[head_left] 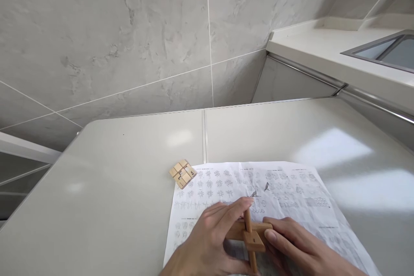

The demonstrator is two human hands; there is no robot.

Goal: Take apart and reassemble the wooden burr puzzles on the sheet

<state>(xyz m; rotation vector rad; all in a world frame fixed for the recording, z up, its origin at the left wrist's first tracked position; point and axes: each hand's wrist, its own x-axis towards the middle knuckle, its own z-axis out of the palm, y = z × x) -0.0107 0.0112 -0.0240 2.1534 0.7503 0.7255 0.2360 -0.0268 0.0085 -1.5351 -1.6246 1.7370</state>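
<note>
In the lower middle of the head view, both my hands hold a small wooden puzzle [254, 241] of crossed bars. A thin bar runs up and down through it, and a thicker bar lies across. My left hand [211, 239] spans the thin bar, with a fingertip at its top end and the thumb near its bottom end. My right hand [296, 243] pinches the right end of the crossways bar. Beneath lies a creased printed sheet [307, 215] with rows of small diagrams, partly covered by my hands.
A flat square wooden block puzzle [183, 174], marked with a 3, rests on the sheet's upper left corner. The glossy white table [129, 189] has a seam down its middle. Beyond its far edge stand a grey tiled wall [145, 30] and a white counter [310, 45] with a sink [388, 51].
</note>
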